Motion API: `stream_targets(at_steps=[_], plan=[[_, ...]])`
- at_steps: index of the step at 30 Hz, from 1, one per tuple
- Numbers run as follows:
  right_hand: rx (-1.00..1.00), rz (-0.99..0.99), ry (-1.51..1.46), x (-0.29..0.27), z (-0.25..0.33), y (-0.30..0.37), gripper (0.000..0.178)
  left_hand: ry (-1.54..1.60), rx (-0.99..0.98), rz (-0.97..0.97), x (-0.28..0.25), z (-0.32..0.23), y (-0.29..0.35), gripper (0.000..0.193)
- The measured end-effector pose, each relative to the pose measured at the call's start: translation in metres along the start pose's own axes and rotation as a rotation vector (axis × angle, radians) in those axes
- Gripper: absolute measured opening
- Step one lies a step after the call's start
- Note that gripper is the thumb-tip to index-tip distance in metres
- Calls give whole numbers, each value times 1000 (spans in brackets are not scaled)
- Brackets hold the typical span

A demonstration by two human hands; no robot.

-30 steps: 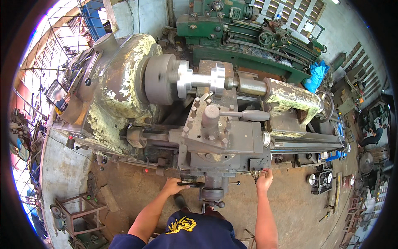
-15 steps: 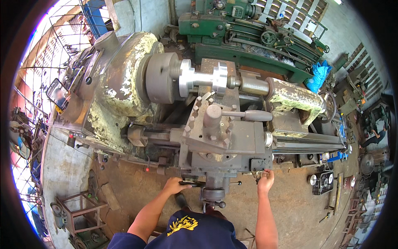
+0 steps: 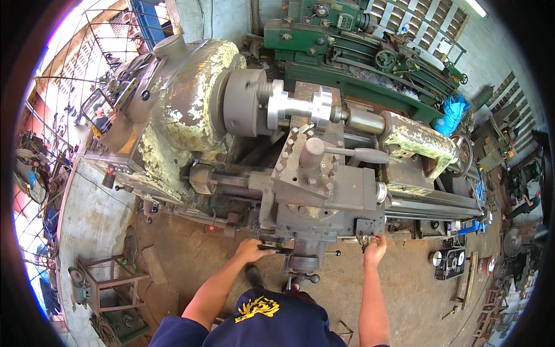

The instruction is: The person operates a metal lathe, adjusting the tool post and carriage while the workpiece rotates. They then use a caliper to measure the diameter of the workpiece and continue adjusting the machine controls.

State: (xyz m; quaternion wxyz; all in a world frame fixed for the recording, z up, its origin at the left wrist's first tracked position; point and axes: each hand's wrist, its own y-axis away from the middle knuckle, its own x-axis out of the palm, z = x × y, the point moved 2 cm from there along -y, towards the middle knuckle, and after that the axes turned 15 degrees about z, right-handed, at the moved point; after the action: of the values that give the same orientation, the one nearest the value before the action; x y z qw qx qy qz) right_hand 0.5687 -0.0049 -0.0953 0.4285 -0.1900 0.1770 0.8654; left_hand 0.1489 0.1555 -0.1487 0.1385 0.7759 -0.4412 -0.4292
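My left hand (image 3: 252, 251) is closed round a black lever handle (image 3: 274, 249) at the front of a large worn lathe. My right hand (image 3: 376, 251) is pinched at the carriage's right front corner, just below a small dark plate (image 3: 368, 226); what its fingers hold is hidden. A shiny spool-shaped metal workpiece (image 3: 299, 106) sits between the grey chuck (image 3: 245, 103) and the tailstock (image 3: 416, 134). The tool post (image 3: 313, 152), with its long clamping handle (image 3: 370, 155), stands in front of the workpiece. Below the cross slide is a ball-ended crank (image 3: 306, 278).
A green lathe (image 3: 352, 55) stands behind, with a blue bag (image 3: 452, 114) at its right end. The headstock (image 3: 191, 110) bulks at left. A metal-framed stand (image 3: 113, 277) is on the floor at lower left, and a black crate (image 3: 450, 263) at right.
The chuck was smeared smooth by spinning; now its jaws and recesses show clearly. The view has shifted, so the lathe sits farther right. Both hands keep their places on the machine.
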Motion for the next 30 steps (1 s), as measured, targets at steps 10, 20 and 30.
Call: stream_targets(at_steps=[10,20,30], plan=[[18,-10,49,0,-7,-5,11,-42,-53,-72,8,2,0,89],[5,-23,34,0,-8,-5,10,-24,-136,-8,10,-1,0,97],[21,-44,86,2,-20,-11,11,-9,-141,-11,7,-10,5,99]])
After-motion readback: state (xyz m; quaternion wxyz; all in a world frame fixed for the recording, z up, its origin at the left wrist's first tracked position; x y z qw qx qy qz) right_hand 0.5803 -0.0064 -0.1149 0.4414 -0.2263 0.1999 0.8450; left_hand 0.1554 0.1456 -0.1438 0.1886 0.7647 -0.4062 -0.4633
